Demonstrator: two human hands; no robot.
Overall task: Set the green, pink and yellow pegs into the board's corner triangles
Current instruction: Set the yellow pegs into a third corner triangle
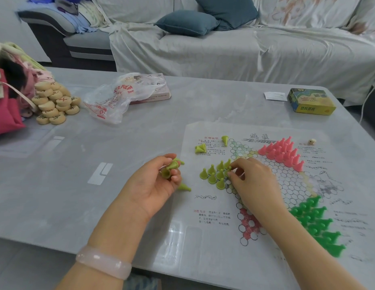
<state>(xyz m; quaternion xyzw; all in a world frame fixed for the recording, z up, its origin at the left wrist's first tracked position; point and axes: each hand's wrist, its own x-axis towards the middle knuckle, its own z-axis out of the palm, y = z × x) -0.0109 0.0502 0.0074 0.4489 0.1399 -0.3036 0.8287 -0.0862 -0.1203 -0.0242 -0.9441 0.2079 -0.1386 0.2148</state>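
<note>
On the left corner of the paper board (pixel 291 185), the right hand (pixel 255 181) is pinching a yellow peg (pixel 228 171) between thumb and fingertips, right at the edge of the yellow pegs (pixel 217 174) already standing in that triangle. Whether its base is down on the circle yet, I can't tell; the fingers cover it. Over to the side, the left hand (pixel 159 181) is curled round a small bunch of spare yellow pegs (pixel 170 169), palm up, feeding stock. One more lies on the table (pixel 98 143) just beside that hand (pixel 184 187), another stands near the printed rules (pixel 225 140), and a couple lie tipped over close by (pixel 200 148).

The pink pegs (pixel 281 151) fill the far triangle, and the green pegs (pixel 317 222) fill the near right one, so by my reading yellow is the last colour in hand.

These look like light, hollow plastic cones: stiff, smooth, easy to knock. Best taken by the narrow tip or upper cone with two fingers, leaving the wide base free to land flat. The board appears to be a thin sheet with printed circles, not holes, so nothing grips a peg once it's down. The danger is a knuckle brushing the neighbours and toppling the row. A straight, gentle lift away would suit.
</note>
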